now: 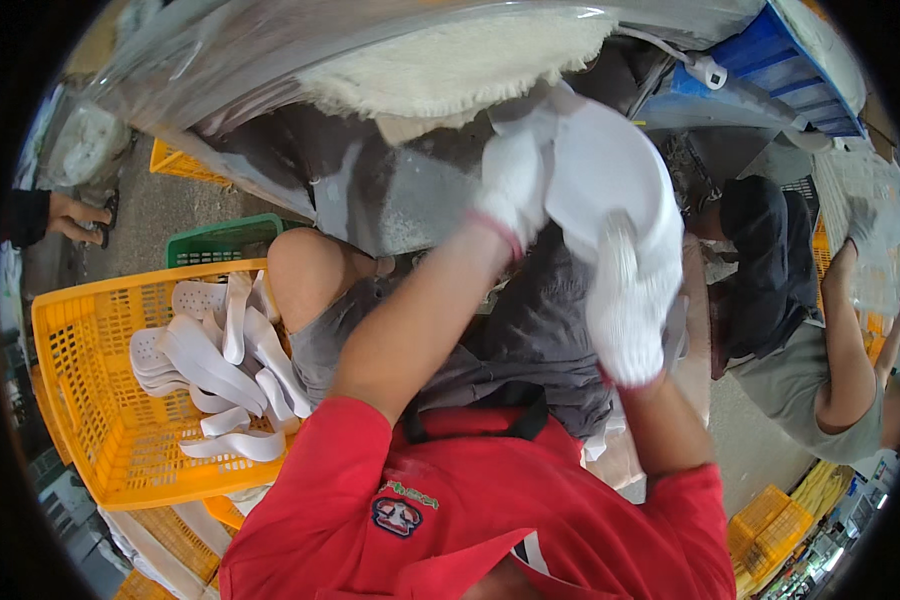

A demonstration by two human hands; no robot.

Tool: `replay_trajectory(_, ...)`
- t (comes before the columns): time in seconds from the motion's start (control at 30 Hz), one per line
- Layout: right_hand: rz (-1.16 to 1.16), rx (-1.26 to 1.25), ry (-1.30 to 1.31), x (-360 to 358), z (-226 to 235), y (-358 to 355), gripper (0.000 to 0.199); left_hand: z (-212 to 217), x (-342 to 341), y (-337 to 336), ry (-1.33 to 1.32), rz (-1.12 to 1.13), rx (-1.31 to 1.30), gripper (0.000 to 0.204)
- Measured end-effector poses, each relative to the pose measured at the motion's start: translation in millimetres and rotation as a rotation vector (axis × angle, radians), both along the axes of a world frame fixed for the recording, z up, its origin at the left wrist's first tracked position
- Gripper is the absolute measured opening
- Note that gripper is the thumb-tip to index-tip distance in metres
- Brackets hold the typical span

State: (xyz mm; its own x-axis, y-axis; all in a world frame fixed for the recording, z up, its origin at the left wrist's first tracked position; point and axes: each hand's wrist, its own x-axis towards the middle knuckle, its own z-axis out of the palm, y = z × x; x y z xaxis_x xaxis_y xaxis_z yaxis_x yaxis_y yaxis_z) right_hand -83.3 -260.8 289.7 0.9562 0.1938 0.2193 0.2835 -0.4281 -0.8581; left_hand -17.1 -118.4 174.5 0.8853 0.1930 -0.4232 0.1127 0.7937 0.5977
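Both my hands wear white knit gloves with red cuffs. Between them is a smooth white shoe insole, raised in front of my lap and slightly blurred. My left hand grips its left edge, with the fingers partly hidden behind it. My right hand is closed round its lower right part. Just beyond and to the left of the insole hangs a fuzzy white buffing wheel with a frayed edge, apart from the insole. At my left, a yellow basket holds several similar white insoles, some with small holes.
A grey hood covers the wheel. A green crate stands beyond the yellow basket. On the right are a blue bin and a co-worker's arm reaching toward clear plastic bags. More yellow baskets stand lower right.
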Motion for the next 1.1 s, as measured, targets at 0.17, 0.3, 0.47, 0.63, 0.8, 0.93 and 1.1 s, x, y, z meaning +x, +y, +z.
replay_trajectory(0.17,0.168,-0.062,-0.162,86.2,-49.7,21.0,0.033,-59.3,26.2,95.7,0.094,-0.093,0.183,0.057)
replay_trajectory(0.3,0.202,-0.166,-0.088,112.5,-55.9,37.6,0.021,-45.9,-33.7,139.1,0.398,-0.259,1.108,0.067)
replay_trajectory(0.47,0.215,0.018,0.055,120.3,-52.3,51.4,0.026,11.7,-90.2,127.6,0.46,-0.334,1.422,0.071)
replay_trajectory(0.63,0.256,-0.235,-0.066,145.1,-83.5,50.5,0.024,45.0,-101.2,123.9,0.255,-0.405,1.27,0.081)
replay_trajectory(0.8,0.415,-0.434,-0.386,149.3,-75.0,52.0,0.031,44.3,-101.2,99.2,-0.085,-0.405,0.462,0.054)
replay_trajectory(0.93,0.26,-0.038,0.426,84.1,-31.8,37.6,0.043,25.0,-72.5,38.2,-0.024,-0.081,0.415,0.04)
replay_trajectory(1.1,-0.051,0.253,0.394,26.4,-24.1,10.1,0.095,-12.8,-4.0,-18.2,0.054,0.213,0.486,0.04)
